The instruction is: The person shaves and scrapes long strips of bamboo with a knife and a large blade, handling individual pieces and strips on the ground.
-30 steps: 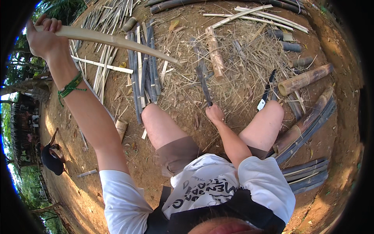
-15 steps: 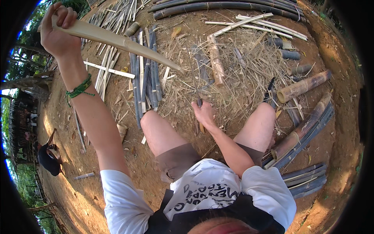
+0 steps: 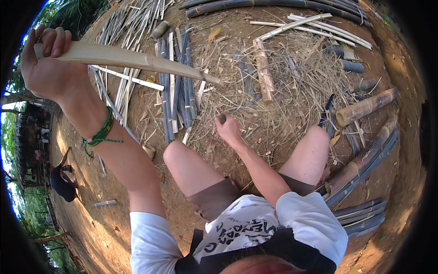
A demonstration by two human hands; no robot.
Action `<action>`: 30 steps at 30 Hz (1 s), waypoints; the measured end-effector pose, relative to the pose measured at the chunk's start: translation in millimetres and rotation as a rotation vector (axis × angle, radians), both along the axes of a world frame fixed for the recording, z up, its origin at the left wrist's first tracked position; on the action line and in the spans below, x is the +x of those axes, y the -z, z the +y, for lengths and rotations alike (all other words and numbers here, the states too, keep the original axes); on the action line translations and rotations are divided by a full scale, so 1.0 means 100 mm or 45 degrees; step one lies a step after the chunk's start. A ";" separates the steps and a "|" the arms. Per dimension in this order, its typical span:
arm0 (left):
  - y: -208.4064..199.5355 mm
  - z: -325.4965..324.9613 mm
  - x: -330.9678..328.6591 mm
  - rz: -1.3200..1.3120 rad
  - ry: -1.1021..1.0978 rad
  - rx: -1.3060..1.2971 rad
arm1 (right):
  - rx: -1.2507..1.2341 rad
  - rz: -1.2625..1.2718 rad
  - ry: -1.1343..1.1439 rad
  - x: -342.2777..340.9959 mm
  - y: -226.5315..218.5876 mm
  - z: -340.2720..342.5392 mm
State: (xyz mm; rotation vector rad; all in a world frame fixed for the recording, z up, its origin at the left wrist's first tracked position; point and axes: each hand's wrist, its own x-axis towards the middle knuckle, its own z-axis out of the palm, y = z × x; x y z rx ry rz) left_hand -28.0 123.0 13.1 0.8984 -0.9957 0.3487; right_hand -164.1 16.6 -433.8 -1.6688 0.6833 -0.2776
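Observation:
Raised at the upper left, my left hand (image 3: 50, 68) is closed round the thick end of a split bamboo strip (image 3: 132, 58). The strip is pale and long, tapers to the right, and hangs in the air with its thin tip over the littered ground. Low between my knees, my right hand (image 3: 229, 130) grips a knife by its brown handle (image 3: 221, 119). The knife's blade is hard to make out against the shavings. Beyond that hand, an upright-looking bamboo piece (image 3: 264, 75) lies among the shavings (image 3: 301, 86), apart from both hands.
Dark bamboo strips (image 3: 185, 82) lie left of the shavings, with pale strips (image 3: 137, 27) behind. Long dark poles (image 3: 273, 7) cross the far side. To the right are a cut bamboo section (image 3: 367, 107) and a sheathed-looking dark blade (image 3: 326, 112). Another person (image 3: 63, 182) bends down far left.
My left hand has moved left and slightly down with the strip, which now lies flatter. My right hand with the knife has shifted slightly left. The view has turned a little.

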 end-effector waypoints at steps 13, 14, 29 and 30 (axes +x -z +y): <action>-0.02 -0.45 -0.02 0.059 -0.069 -0.234 | -0.281 0.243 0.170 0.10 1.58 -0.58; -0.09 -0.34 -0.10 0.011 -0.159 -0.214 | 0.090 0.362 0.025 0.19 1.53 -0.51; -0.07 -0.26 -0.01 -0.111 -0.458 -0.231 | 0.225 0.395 0.053 0.16 1.40 -0.41; -0.07 -0.27 0.01 -0.118 -0.463 -0.221 | 0.250 0.391 0.021 0.16 1.41 -0.45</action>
